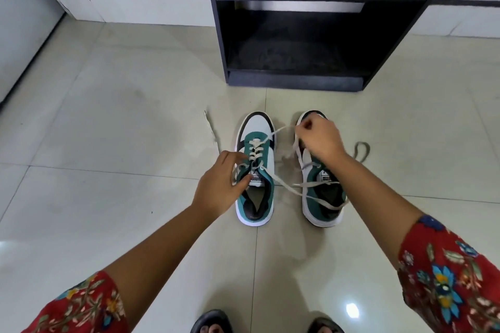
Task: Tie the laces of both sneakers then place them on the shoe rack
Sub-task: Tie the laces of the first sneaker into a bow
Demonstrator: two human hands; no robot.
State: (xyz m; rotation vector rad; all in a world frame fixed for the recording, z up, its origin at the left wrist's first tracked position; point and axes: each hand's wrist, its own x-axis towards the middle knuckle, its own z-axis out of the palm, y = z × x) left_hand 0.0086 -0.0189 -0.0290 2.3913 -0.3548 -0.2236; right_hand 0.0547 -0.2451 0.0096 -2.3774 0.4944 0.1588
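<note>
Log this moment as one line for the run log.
stage: lacing, untied | left hand: grip on left sneaker lace | right hand: grip on lace end over right sneaker | shoe rack: no sneakers

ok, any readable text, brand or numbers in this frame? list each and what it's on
Tongue label of the left sneaker: a white patch with a dark logo and a band of lettering, too blurred to read.
Tongue label of the right sneaker: the same kind of patch, also too blurred to read.
Shoe rack: no text visible.
Nothing else in the frame carries writing or numbers.
</note>
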